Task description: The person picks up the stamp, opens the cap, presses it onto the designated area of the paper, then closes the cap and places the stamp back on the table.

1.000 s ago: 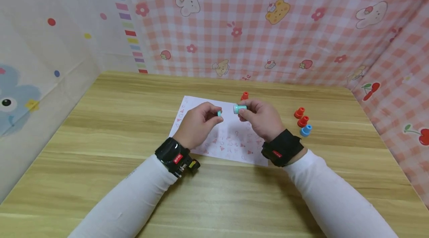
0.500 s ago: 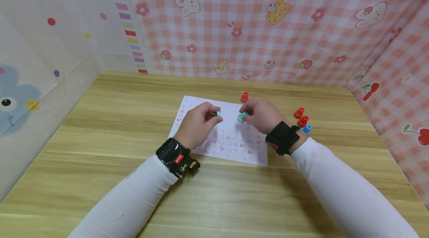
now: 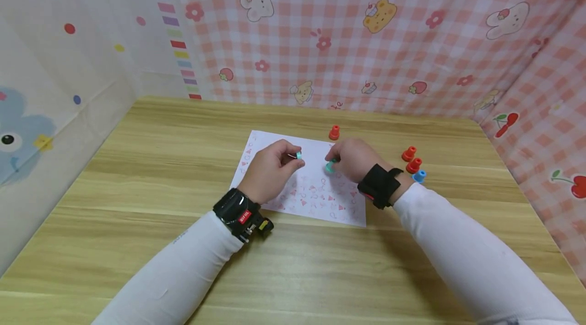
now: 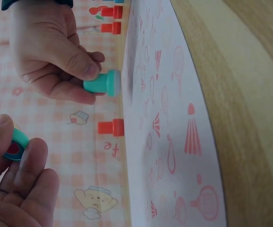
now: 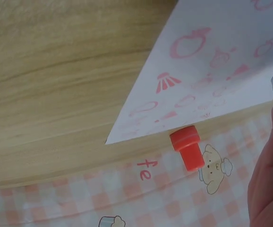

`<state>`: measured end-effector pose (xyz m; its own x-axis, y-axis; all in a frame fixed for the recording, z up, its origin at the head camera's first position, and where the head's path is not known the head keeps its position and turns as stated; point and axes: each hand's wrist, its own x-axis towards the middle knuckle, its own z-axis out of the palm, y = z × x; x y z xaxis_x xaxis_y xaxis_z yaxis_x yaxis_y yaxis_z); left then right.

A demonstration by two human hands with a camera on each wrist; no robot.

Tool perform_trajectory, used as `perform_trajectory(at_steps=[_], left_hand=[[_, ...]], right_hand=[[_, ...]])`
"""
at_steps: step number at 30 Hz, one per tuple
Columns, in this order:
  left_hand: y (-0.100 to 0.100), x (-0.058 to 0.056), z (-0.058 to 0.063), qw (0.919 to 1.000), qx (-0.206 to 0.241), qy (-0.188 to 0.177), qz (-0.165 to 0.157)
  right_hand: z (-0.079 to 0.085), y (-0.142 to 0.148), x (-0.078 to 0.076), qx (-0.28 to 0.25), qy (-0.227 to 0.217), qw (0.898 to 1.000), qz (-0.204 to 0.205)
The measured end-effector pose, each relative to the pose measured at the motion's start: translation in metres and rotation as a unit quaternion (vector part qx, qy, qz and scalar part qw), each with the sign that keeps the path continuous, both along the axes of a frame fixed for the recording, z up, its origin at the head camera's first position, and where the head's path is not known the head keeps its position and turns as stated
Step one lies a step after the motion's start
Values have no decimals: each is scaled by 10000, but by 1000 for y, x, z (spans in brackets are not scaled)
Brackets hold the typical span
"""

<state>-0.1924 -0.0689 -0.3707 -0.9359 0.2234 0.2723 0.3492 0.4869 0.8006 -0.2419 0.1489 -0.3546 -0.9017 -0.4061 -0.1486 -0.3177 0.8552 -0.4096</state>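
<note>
My right hand (image 3: pixel 357 160) grips a teal toy stamp (image 4: pixel 103 84) by its handle. The stamp's pale face points down at the sheet of paper (image 3: pixel 314 163), which bears many pink prints of rackets and shuttlecocks. In the left wrist view a small gap seems to show between stamp and paper. Between thumb and fingers, my left hand (image 3: pixel 270 171) pinches a small teal cap (image 4: pixel 20 138) with a red patch inside. That hand hovers over the left part of the paper. Only an edge of the stamp shows in the right wrist view.
A red stamp (image 3: pixel 334 133) stands just behind the paper's far edge. To the right of my right hand are two more, a red stamp (image 3: pixel 409 153) and another red stamp (image 3: pixel 414 166), with a blue stamp (image 3: pixel 418 177) beside them. Printed cloth (image 3: pixel 293 35) hangs behind the wooden table (image 3: pixel 151 162).
My right hand has turned the stamp from sideways to face down and lowered it toward the paper. The left hand with the cap has stayed in place.
</note>
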Motion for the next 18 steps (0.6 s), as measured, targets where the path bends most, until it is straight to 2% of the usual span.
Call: perform_trajectory(at_steps=[6, 18], left_hand=[[0, 0, -1, 10000, 7, -30, 13], [0, 0, -2, 10000, -22, -15, -59]], right_hand=[[-2, -2, -1, 216, -87, 9997, -29], [-1, -4, 1, 239, -172, 9995, -77]])
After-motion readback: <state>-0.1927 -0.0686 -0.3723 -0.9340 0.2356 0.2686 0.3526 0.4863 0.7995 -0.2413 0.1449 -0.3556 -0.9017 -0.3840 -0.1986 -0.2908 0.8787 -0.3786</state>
